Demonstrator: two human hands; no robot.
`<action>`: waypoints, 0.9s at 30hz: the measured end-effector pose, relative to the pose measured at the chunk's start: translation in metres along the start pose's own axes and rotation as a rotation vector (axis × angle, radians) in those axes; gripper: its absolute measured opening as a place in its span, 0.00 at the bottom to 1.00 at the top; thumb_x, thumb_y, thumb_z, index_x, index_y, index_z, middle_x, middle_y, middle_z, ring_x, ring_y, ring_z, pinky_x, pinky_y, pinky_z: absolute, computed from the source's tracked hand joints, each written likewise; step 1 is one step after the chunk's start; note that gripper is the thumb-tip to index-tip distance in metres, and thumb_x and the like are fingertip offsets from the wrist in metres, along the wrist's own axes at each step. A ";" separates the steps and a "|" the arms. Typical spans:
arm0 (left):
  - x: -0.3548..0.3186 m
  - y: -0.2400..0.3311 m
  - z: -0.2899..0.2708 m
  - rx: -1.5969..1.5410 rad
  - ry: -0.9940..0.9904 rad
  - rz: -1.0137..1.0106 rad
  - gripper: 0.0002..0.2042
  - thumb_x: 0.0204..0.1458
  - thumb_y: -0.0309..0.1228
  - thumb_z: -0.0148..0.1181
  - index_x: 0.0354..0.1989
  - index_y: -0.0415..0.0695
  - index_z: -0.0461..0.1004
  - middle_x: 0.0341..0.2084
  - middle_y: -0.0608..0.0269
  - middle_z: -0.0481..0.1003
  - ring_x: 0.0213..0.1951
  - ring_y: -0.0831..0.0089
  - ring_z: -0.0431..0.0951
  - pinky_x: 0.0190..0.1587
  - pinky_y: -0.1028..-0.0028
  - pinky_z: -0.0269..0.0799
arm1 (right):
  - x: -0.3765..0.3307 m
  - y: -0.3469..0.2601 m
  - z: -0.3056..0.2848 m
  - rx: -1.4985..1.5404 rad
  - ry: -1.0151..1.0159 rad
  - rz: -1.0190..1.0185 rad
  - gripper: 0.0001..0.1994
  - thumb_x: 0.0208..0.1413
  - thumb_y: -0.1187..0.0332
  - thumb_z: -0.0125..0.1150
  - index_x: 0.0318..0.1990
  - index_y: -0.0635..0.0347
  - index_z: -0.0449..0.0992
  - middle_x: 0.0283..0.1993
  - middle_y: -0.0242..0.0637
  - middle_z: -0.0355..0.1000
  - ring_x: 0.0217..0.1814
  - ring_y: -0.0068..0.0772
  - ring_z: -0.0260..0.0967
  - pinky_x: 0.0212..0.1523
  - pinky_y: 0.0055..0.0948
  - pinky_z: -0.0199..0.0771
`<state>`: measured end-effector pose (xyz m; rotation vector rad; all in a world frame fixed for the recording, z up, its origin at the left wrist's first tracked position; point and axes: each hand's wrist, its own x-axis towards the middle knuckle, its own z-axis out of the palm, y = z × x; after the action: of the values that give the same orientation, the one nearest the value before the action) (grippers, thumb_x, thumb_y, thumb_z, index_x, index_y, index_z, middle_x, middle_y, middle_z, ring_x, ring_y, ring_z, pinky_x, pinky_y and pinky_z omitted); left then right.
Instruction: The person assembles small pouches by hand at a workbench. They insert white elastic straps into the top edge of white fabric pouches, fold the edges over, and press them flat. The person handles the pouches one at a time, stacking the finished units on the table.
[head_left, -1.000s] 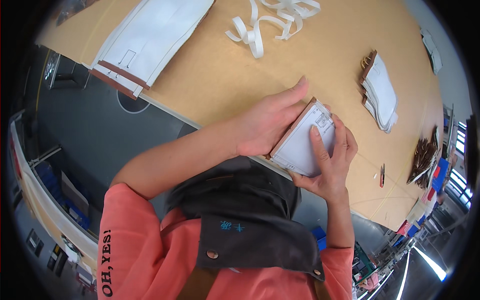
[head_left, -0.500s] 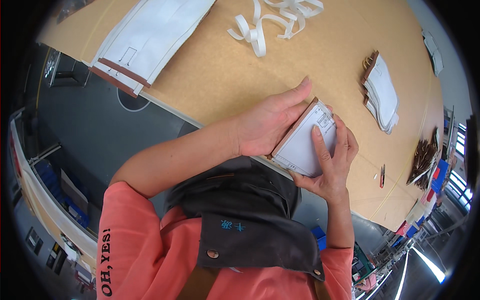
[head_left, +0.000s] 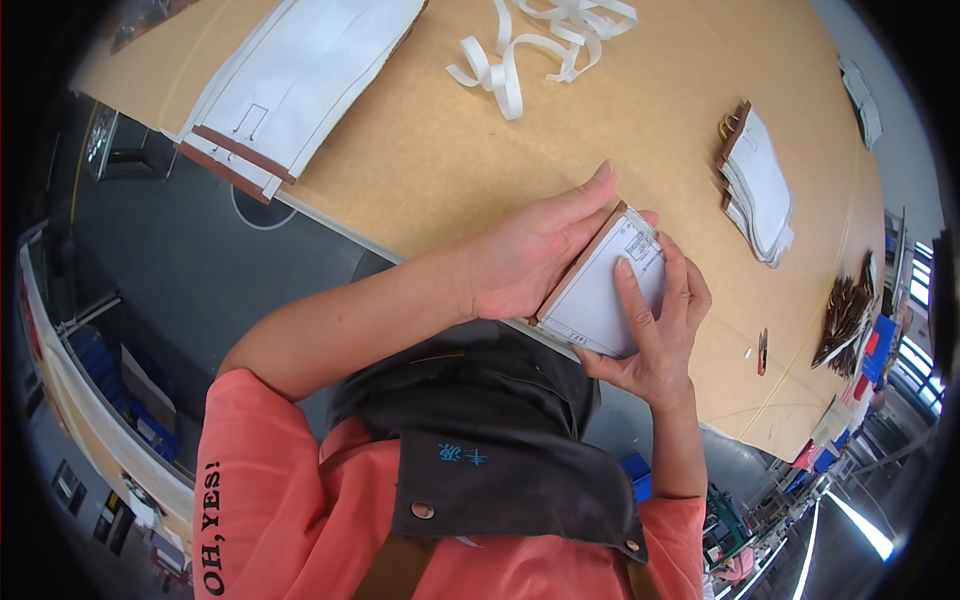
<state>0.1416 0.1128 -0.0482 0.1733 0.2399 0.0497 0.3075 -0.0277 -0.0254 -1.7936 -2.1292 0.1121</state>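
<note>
Over the table's near edge I hold a small rectangular white-faced panel (head_left: 598, 300) with brown edges and fine printed lines on its face. It looks thick, but I cannot tell whether it is one piece or a stack. My left hand (head_left: 530, 250) supports it from the left and beneath, its thumb stretched up clear of the panel and most of its fingers hidden behind it. My right hand (head_left: 662, 335) grips the right side, with a fingertip pressed on the white face and the thumb at the lower edge.
Large white brown-edged sheets (head_left: 300, 85) lie at the table's far left. Curled white tape (head_left: 510, 80) lies beyond my hands. To the right are a stack of white pieces (head_left: 762, 185), a small red-and-black tool (head_left: 763, 352) and a dark brown bundle (head_left: 846, 318).
The panel and both hands have shifted very slightly left in the picture, along with the table and its contents. The grip looks the same.
</note>
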 end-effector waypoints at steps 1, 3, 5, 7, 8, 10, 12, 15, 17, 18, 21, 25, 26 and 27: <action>0.000 0.000 0.000 0.002 -0.001 0.001 0.42 0.62 0.67 0.29 0.73 0.44 0.52 0.67 0.61 0.62 0.68 0.67 0.62 0.68 0.61 0.59 | 0.000 0.000 0.000 0.001 0.003 0.000 0.42 0.27 0.53 0.78 0.60 0.48 0.77 0.68 0.58 0.59 0.62 0.56 0.58 0.60 0.45 0.60; 0.001 0.000 0.000 0.005 -0.002 0.003 0.42 0.62 0.67 0.29 0.73 0.44 0.52 0.67 0.61 0.62 0.68 0.67 0.62 0.68 0.61 0.59 | 0.000 -0.001 0.000 0.001 0.005 0.000 0.42 0.27 0.54 0.78 0.60 0.48 0.77 0.68 0.58 0.59 0.61 0.56 0.58 0.60 0.45 0.60; 0.001 0.000 0.001 0.005 -0.003 0.005 0.42 0.62 0.67 0.29 0.73 0.44 0.53 0.67 0.61 0.62 0.68 0.67 0.62 0.68 0.61 0.59 | 0.001 -0.001 -0.001 -0.002 0.003 0.002 0.42 0.27 0.54 0.78 0.60 0.48 0.76 0.68 0.58 0.59 0.61 0.56 0.59 0.60 0.45 0.60; 0.000 -0.001 0.002 0.010 0.002 0.007 0.42 0.62 0.67 0.29 0.72 0.44 0.53 0.67 0.62 0.62 0.68 0.67 0.63 0.68 0.62 0.59 | 0.000 -0.001 -0.002 -0.009 -0.007 -0.001 0.42 0.28 0.54 0.78 0.60 0.48 0.76 0.68 0.58 0.59 0.61 0.56 0.59 0.60 0.45 0.60; 0.000 -0.001 0.003 0.012 0.003 0.006 0.42 0.62 0.67 0.29 0.72 0.44 0.54 0.67 0.62 0.62 0.68 0.67 0.63 0.68 0.62 0.59 | -0.001 -0.001 -0.003 -0.013 -0.012 -0.002 0.42 0.28 0.54 0.77 0.60 0.48 0.76 0.68 0.58 0.59 0.61 0.56 0.59 0.60 0.45 0.60; 0.000 -0.002 0.002 -0.005 0.023 -0.004 0.42 0.62 0.68 0.30 0.72 0.43 0.54 0.67 0.61 0.62 0.67 0.66 0.63 0.68 0.62 0.60 | -0.001 0.001 0.000 0.002 0.001 -0.014 0.42 0.28 0.54 0.77 0.61 0.48 0.76 0.68 0.59 0.59 0.61 0.57 0.59 0.60 0.45 0.60; -0.001 -0.001 0.001 -0.007 0.016 -0.023 0.43 0.61 0.69 0.31 0.71 0.42 0.55 0.67 0.59 0.62 0.67 0.65 0.64 0.67 0.61 0.60 | -0.001 0.002 0.001 0.007 0.002 -0.024 0.43 0.29 0.53 0.77 0.61 0.50 0.75 0.68 0.59 0.59 0.62 0.58 0.59 0.61 0.47 0.59; -0.003 0.001 0.001 0.007 -0.018 -0.054 0.45 0.60 0.70 0.32 0.71 0.41 0.55 0.66 0.57 0.63 0.66 0.63 0.65 0.67 0.61 0.62 | -0.001 0.002 0.001 0.008 -0.012 -0.030 0.44 0.31 0.51 0.77 0.62 0.53 0.73 0.69 0.60 0.58 0.63 0.60 0.59 0.61 0.49 0.58; -0.002 0.001 -0.001 0.005 -0.025 -0.063 0.46 0.59 0.71 0.32 0.71 0.40 0.55 0.66 0.55 0.64 0.66 0.62 0.66 0.66 0.60 0.63 | -0.002 0.001 0.000 0.013 -0.016 -0.024 0.44 0.31 0.51 0.77 0.63 0.54 0.73 0.69 0.60 0.58 0.63 0.60 0.59 0.62 0.49 0.58; -0.002 0.001 0.000 -0.013 -0.015 -0.066 0.45 0.59 0.70 0.34 0.69 0.40 0.57 0.64 0.56 0.65 0.64 0.63 0.67 0.65 0.61 0.64 | -0.002 0.001 0.000 0.014 -0.017 -0.023 0.44 0.31 0.51 0.77 0.63 0.54 0.73 0.69 0.60 0.58 0.63 0.60 0.59 0.62 0.49 0.58; -0.002 0.002 0.002 -0.041 -0.009 -0.078 0.43 0.59 0.70 0.35 0.67 0.41 0.60 0.63 0.58 0.66 0.62 0.63 0.68 0.64 0.61 0.65 | -0.002 0.001 -0.001 0.018 -0.024 -0.015 0.44 0.31 0.51 0.77 0.63 0.54 0.73 0.69 0.60 0.58 0.63 0.60 0.58 0.62 0.49 0.58; 0.001 0.001 0.003 -0.013 0.027 -0.058 0.43 0.61 0.68 0.30 0.72 0.44 0.55 0.67 0.58 0.62 0.67 0.63 0.64 0.67 0.60 0.61 | -0.003 0.000 -0.002 0.037 -0.035 0.022 0.43 0.29 0.52 0.78 0.61 0.49 0.76 0.70 0.57 0.58 0.63 0.57 0.56 0.61 0.46 0.59; 0.001 0.001 0.004 -0.006 0.060 -0.041 0.42 0.62 0.68 0.29 0.72 0.45 0.54 0.68 0.59 0.61 0.68 0.64 0.63 0.67 0.60 0.61 | -0.002 0.000 -0.002 0.047 -0.035 0.032 0.42 0.28 0.52 0.78 0.60 0.48 0.77 0.70 0.55 0.58 0.63 0.55 0.56 0.61 0.45 0.59; 0.002 0.000 0.003 -0.011 0.045 -0.048 0.41 0.62 0.67 0.29 0.72 0.46 0.54 0.68 0.60 0.61 0.68 0.64 0.63 0.68 0.60 0.60 | -0.003 0.000 -0.002 0.043 -0.034 0.032 0.42 0.28 0.52 0.78 0.60 0.47 0.77 0.70 0.55 0.58 0.62 0.55 0.56 0.61 0.45 0.59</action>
<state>0.1440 0.1128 -0.0455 0.1557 0.2889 0.0073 0.3084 -0.0306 -0.0239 -1.8137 -2.1056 0.1958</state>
